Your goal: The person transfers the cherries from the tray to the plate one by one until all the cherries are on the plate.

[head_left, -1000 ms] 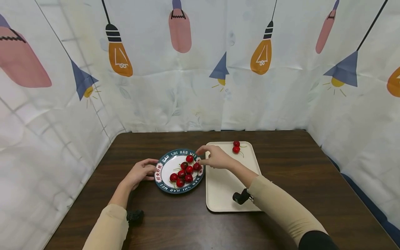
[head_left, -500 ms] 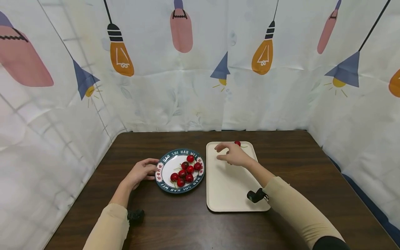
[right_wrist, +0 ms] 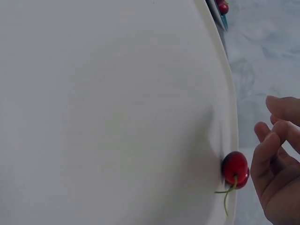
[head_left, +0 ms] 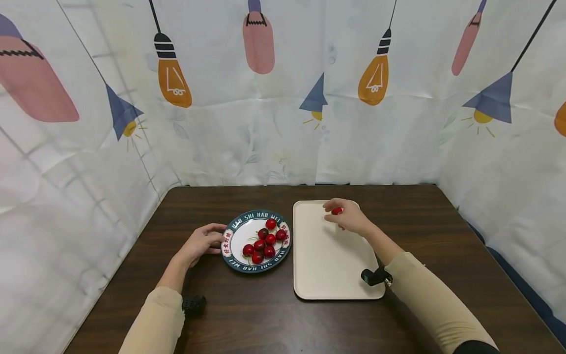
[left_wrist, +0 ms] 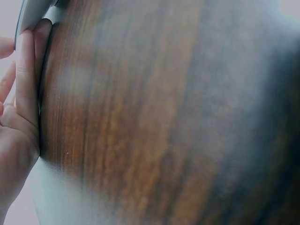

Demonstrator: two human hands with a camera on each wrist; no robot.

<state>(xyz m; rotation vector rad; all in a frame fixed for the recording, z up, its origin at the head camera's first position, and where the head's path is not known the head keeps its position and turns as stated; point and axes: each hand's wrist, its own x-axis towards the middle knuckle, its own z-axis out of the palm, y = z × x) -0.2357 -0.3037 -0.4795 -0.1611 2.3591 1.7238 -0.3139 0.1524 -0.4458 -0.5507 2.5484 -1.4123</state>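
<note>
My left hand (head_left: 201,244) is at the left edge of a round white plate (head_left: 239,236) with a dark green lettered rim. In the left wrist view, its fingers (left_wrist: 26,75) reach to the underside of the plate rim (left_wrist: 29,16), with another fingertip at the upper side. Several red cherries (head_left: 259,244) lie together on the plate. My right hand (head_left: 351,217) hovers over the far end of a cream tray, thumb and fingers parted. A cherry (head_left: 337,211) shows between them. Two cherries (right_wrist: 234,164) with green stems sit by the tray edge, apart from the fingertips in the right wrist view.
The rectangular cream tray (head_left: 331,268) lies just right of the plate on a dark brown wooden table (head_left: 247,314). A patterned white curtain (head_left: 274,123) hangs behind and on both sides.
My right hand has moved from the plate's right rim over to the two cherries at the tray's far end. The left hand stays at the plate; the cherries on it keep their places.
</note>
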